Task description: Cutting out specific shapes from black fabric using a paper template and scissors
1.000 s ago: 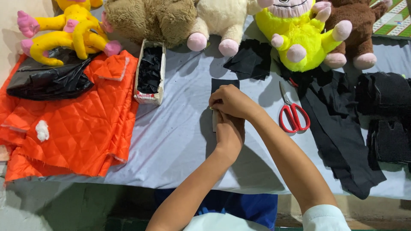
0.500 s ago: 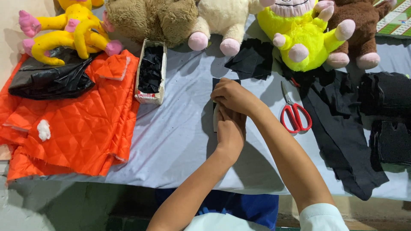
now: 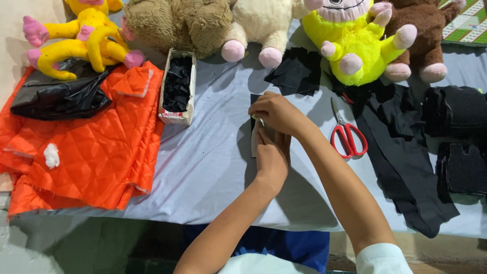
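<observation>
Both hands, left (image 3: 273,158) & right (image 3: 274,112), pinch a small black piece (image 3: 253,99), prob. fabric; open box (image 3: 177,87) w/ black scraps left, red scissors (image 3: 348,136) right

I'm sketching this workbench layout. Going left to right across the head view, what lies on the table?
Orange quilted fabric → narrow box of black pieces → both hands on a small dark piece → red-handled scissors → black fabric strips.

box (image 3: 177,87) | open, narrow, white-sided | beside orange quilted fabric (image 3: 76,147)
</observation>
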